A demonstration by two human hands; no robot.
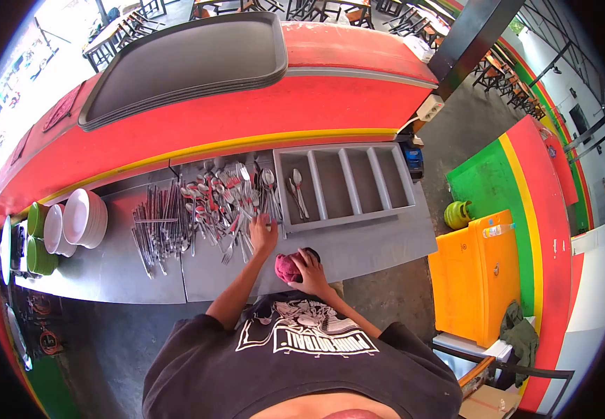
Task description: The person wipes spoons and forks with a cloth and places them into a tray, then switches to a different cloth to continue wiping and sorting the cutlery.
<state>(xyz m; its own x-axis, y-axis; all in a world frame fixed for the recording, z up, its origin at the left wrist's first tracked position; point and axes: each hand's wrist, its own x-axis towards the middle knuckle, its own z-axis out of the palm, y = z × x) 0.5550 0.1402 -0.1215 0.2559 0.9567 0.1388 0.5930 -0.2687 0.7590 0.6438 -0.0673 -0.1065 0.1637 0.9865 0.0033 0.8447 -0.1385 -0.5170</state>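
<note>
My left hand (263,236) reaches to the right edge of a heap of forks and spoons (222,199) on the metal counter; its fingertips are among the cutlery, and what they grip is too small to tell. Near the counter's front edge, my right hand (309,274) is wrapped round a bunched dark pink cloth (288,267). A grey tray with four compartments (325,222) lies behind my hands, to the right of the heap. Its leftmost compartment holds a few spoons (298,192). Left of the heap are many thin metal utensils (156,220).
Stacked white bowls (84,218) and green bowls (41,255) stand at the counter's left. Dark trays (191,56) are piled on the red ledge (344,101) behind. A socket block (429,108) hangs at the ledge's right end. An orange cabinet (463,279) stands at right.
</note>
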